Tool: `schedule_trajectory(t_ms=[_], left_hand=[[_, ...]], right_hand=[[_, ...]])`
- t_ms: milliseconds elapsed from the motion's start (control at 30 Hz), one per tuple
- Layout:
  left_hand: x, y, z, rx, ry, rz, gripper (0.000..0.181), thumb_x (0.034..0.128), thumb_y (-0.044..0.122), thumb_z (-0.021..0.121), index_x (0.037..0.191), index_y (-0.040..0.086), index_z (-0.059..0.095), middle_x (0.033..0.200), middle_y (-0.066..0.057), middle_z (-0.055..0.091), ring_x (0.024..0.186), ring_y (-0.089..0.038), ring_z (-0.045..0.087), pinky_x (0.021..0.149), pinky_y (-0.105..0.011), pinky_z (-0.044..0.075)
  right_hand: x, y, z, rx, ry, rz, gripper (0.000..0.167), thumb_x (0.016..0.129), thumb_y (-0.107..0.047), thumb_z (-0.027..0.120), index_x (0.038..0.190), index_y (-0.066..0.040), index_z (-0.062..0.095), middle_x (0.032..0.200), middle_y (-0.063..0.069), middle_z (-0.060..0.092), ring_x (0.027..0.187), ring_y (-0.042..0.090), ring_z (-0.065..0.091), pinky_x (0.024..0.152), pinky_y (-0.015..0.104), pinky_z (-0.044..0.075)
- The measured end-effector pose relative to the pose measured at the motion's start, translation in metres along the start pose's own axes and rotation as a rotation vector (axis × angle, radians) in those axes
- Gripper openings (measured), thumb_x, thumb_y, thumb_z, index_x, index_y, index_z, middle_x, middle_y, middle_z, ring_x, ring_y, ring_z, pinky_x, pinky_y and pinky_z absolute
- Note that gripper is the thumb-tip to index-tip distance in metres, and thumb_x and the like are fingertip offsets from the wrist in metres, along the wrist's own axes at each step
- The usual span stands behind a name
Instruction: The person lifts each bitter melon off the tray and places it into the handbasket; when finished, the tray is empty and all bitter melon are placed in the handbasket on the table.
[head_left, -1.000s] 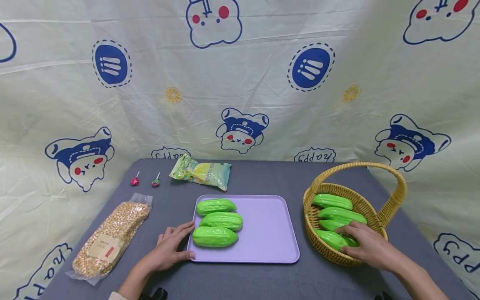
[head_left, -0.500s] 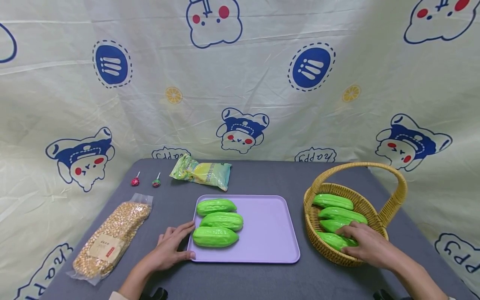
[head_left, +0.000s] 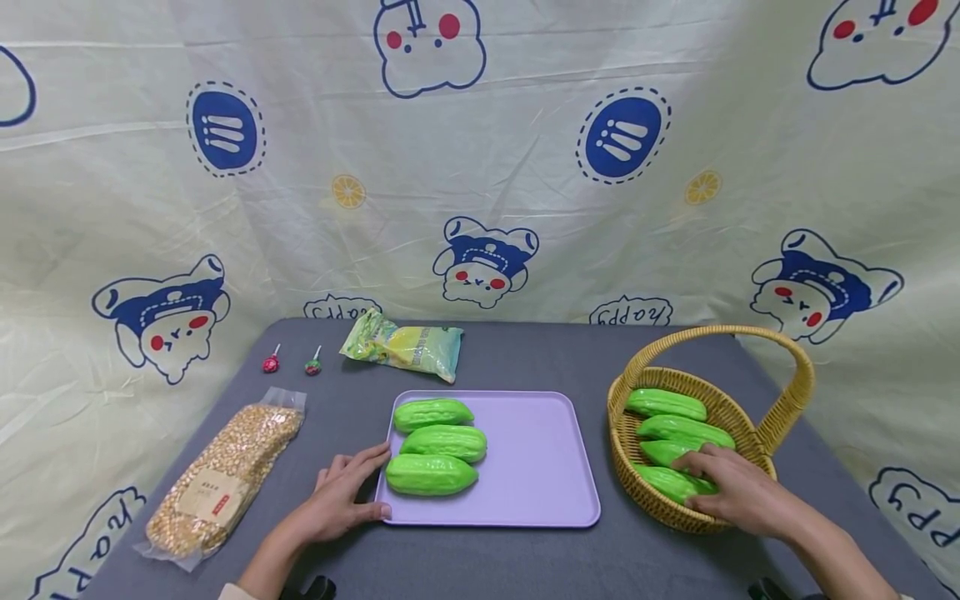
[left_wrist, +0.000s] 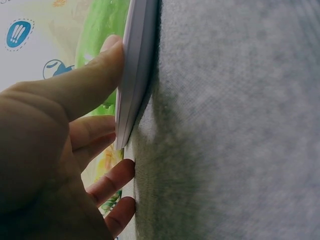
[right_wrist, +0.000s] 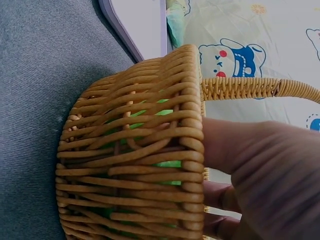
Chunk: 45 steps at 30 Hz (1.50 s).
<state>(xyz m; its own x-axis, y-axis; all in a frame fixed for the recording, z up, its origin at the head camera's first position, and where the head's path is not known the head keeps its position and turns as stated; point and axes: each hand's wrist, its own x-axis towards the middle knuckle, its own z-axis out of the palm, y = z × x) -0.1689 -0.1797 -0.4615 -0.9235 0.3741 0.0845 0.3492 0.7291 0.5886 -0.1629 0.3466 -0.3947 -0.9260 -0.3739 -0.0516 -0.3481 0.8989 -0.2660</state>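
Pale cloth (head_left: 555, 242) printed with cartoon animals in blue caps hangs behind a grey table (head_left: 465, 567), ahead of both my hands. My right hand (head_left: 738, 490) reaches over the near-right rim of a wicker basket (head_left: 678, 518), thumb and fingers curled about the right end of the nearest green bitter melon (head_left: 667, 482); exact fingertip contact is hidden. Three companion melons (head_left: 686, 429) lie just ahead of that hand. For a sound grip, I judge, thumb and fingers should press opposite sides nearer its middle, since the glossy skin may slip, and avoid knocking the arched handle (head_left: 720, 331). My left hand (head_left: 337, 502), fingers spread, touches the left edge of a lilac tray (head_left: 532, 458); three tray melons (head_left: 443, 442) sit just right of it. Left of that hand lies a bag of corn-like kernels (head_left: 217, 475); farther ahead are two lollipops (head_left: 271, 363) and a snack packet (head_left: 420, 346).
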Motion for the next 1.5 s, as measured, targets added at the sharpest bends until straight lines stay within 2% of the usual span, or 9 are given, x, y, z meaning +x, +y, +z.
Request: schedule_trajectory(t_ms=[167,333,567,733,967,1100,1300,1500], left_hand=[[0.001,0.001,-0.001,0.001,-0.003,0.002,0.076,0.0744,0.037,0.075,0.139,0.010,0.046,0.148,-0.005,0.041,0.108,-0.020,0.039,0.079,-0.033,0.023],[0.001,0.001,-0.001,-0.001,-0.009,-0.007,0.076,0.0740,0.038,0.075,0.139,0.011,0.046,0.148,-0.004,0.041,0.107,-0.019,0.039,0.079,-0.032,0.023],[0.001,0.002,-0.001,0.002,-0.010,-0.011,0.077,0.0739,0.038,0.075,0.139,0.011,0.046,0.149,-0.004,0.041,0.108,-0.019,0.039,0.079,-0.032,0.023],[0.001,0.002,-0.001,0.001,-0.006,-0.007,0.076,0.0739,0.037,0.075,0.139,0.011,0.047,0.148,-0.004,0.041,0.108,-0.019,0.039,0.079,-0.032,0.023],[0.001,0.002,0.000,0.001,-0.007,-0.013,0.076,0.0739,0.038,0.075,0.139,0.011,0.046,0.148,-0.003,0.041,0.108,-0.019,0.039,0.080,-0.033,0.024],[0.000,0.001,0.000,0.003,-0.007,-0.015,0.077,0.0736,0.039,0.075,0.139,0.011,0.046,0.148,-0.003,0.041,0.108,-0.019,0.039,0.080,-0.033,0.024],[0.000,0.001,0.000,0.003,-0.009,-0.021,0.077,0.0735,0.039,0.075,0.140,0.011,0.046,0.148,-0.003,0.041,0.108,-0.019,0.039,0.080,-0.033,0.024],[0.001,0.002,0.000,-0.002,-0.015,-0.030,0.077,0.0735,0.039,0.075,0.140,0.012,0.046,0.149,-0.002,0.041,0.108,-0.019,0.039,0.080,-0.033,0.024]], right_hand=[[-0.003,-0.002,-0.001,-0.001,0.027,0.005,0.038,0.074,-0.033,0.076,0.108,-0.018,0.066,0.089,-0.008,0.055,0.079,0.005,0.049,0.064,0.025,0.038],[-0.005,-0.006,-0.006,0.008,0.047,0.032,0.043,0.075,-0.039,0.075,0.111,-0.017,0.065,0.095,-0.004,0.058,0.086,0.012,0.053,0.066,0.030,0.041],[-0.006,-0.022,-0.015,-0.007,0.114,0.041,0.042,0.077,-0.042,0.073,0.112,-0.019,0.064,0.101,-0.004,0.060,0.091,0.016,0.055,0.069,0.032,0.043],[-0.005,-0.037,-0.018,-0.047,0.203,0.007,0.038,0.076,-0.039,0.075,0.107,-0.020,0.066,0.098,-0.005,0.060,0.089,0.013,0.054,0.071,0.034,0.043],[0.001,-0.061,-0.018,-0.069,0.328,-0.102,0.032,0.075,-0.032,0.078,0.103,-0.026,0.067,0.098,-0.008,0.061,0.087,0.012,0.055,0.074,0.036,0.044],[0.006,-0.074,-0.015,-0.071,0.370,-0.153,0.033,0.074,-0.030,0.079,0.104,-0.026,0.067,0.099,-0.011,0.061,0.091,0.012,0.055,0.077,0.036,0.046],[0.016,-0.090,-0.009,-0.027,0.390,-0.191,0.034,0.075,-0.029,0.078,0.107,-0.025,0.067,0.104,-0.008,0.062,0.098,0.013,0.055,0.080,0.037,0.045],[0.027,-0.105,0.002,0.003,0.363,-0.198,0.038,0.074,-0.027,0.079,0.109,-0.023,0.066,0.100,-0.011,0.060,0.096,0.008,0.052,0.080,0.035,0.045]])
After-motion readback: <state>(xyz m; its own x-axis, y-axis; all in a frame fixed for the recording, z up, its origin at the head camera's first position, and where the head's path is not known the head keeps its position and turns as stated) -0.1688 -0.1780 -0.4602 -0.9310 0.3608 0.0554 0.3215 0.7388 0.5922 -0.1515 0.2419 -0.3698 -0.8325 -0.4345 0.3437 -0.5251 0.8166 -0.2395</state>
